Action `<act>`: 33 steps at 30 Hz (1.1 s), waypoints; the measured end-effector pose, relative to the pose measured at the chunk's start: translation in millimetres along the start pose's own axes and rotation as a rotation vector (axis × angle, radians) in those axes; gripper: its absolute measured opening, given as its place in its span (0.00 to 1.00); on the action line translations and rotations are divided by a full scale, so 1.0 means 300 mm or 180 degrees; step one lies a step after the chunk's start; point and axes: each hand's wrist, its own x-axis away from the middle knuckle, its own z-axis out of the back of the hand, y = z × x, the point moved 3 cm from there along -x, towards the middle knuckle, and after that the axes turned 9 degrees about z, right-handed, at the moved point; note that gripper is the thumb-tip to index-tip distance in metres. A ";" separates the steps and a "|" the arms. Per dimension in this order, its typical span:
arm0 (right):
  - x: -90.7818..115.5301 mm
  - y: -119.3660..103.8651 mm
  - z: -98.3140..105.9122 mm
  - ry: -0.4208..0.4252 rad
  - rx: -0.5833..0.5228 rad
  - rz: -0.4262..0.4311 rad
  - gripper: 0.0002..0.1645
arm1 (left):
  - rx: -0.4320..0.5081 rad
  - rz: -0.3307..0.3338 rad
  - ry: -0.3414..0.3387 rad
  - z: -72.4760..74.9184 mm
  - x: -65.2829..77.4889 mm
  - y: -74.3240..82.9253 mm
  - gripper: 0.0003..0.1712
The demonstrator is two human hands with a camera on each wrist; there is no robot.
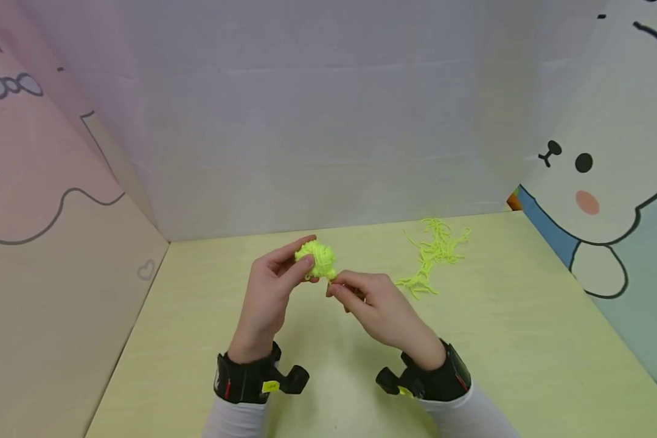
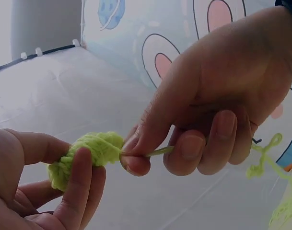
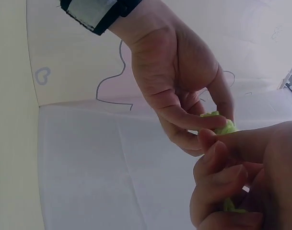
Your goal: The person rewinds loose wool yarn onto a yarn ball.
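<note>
A small ball of neon yellow-green yarn point(image 1: 322, 258) is held up above the table between the thumb and fingers of my left hand point(image 1: 271, 292). Just to its right, my right hand point(image 1: 380, 304) pinches a strand of the yarn between thumb and forefinger, close to the ball. In the left wrist view the strand point(image 2: 160, 151) runs from the wound ball point(image 2: 95, 152) through the right fingertips and on behind the curled fingers. Fingers cover much of the ball point(image 3: 225, 127) in the right wrist view.
A loose tangle of the same yarn point(image 1: 440, 246) lies on the pale yellow table point(image 1: 224, 274), right of the hands. A whitish sheet point(image 1: 328, 121) stands behind the table, with cartoon-printed panels point(image 1: 608, 152) at the sides.
</note>
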 end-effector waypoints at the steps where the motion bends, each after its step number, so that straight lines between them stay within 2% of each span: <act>1: -0.001 0.004 0.000 -0.0007 -0.0021 -0.0008 0.10 | 0.0019 0.0021 -0.0047 0.000 0.000 0.000 0.22; 6: -0.006 0.016 0.004 -0.0020 0.0021 0.0011 0.08 | -0.0004 0.0102 -0.0337 0.009 0.001 0.001 0.22; 13: -0.006 0.022 0.025 -0.0009 0.0083 -0.0061 0.06 | -0.0341 0.0186 -0.0762 0.022 0.007 0.007 0.19; 20: -0.008 0.028 0.032 -0.0051 0.0096 -0.0082 0.06 | -0.0623 0.0260 -0.1431 0.011 0.018 0.008 0.17; 23: -0.009 0.030 0.033 -0.0048 0.0179 -0.0061 0.06 | -0.0728 0.0264 -0.1628 0.008 0.025 0.011 0.18; 26: -0.008 0.034 0.034 -0.0061 0.0253 -0.0102 0.06 | -0.0912 0.0269 -0.1648 0.011 0.029 0.014 0.20; 33: 0.000 0.034 0.043 -0.0008 0.0336 -0.0389 0.08 | -0.1519 0.0205 -0.1440 0.017 0.031 0.009 0.22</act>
